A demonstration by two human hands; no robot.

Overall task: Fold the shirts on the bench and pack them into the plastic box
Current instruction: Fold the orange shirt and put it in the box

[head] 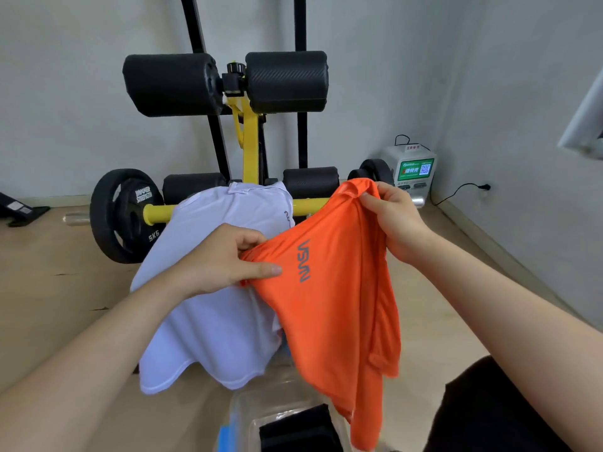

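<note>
Both grips are on the orange shirt (pixel 332 305), which is held in the air, off the worktop.

- Left grip (pixel 225 259): in front of the white shirt (pixel 215 321), about mid-height. Fingers are curled under and the thumb lies flat and straight on top, pinching a bunched edge of orange fabric. The bare forearm comes in from the lower left, with the wrist roughly straight.
- Right grip (pixel 394 220): up and right of the white shirt, level with its top edge and higher than the left grip. Fingers are closed over the orange shirt's upper edge near the collar, back of the hand facing right. The bare forearm comes in from the lower right.
- The orange shirt is stretched between the two grips. It overlaps the white shirt's right edge, and the rest hangs loose below. The grey NASA lettering (pixel 304 261) runs sideways between the grips.
- The white shirt is draped over the worktop, unfolded, with its hem hanging down. The pad is hidden under it.
- The worktop's yellow frame (pixel 250 141) and black foam rollers (pixel 173 84) stand behind the white shirt.
- The plastic box (pixel 248 409) sits just below the white shirt's hem, on the near side, with a black folded item (pixel 293 429) inside. The orange shirt's tail hangs over the box's right part.
- A weight plate (pixel 124 216) is to the left of the white shirt's top.
- A white charger unit (pixel 414 168) is far right of the white shirt, at the wall.
</note>
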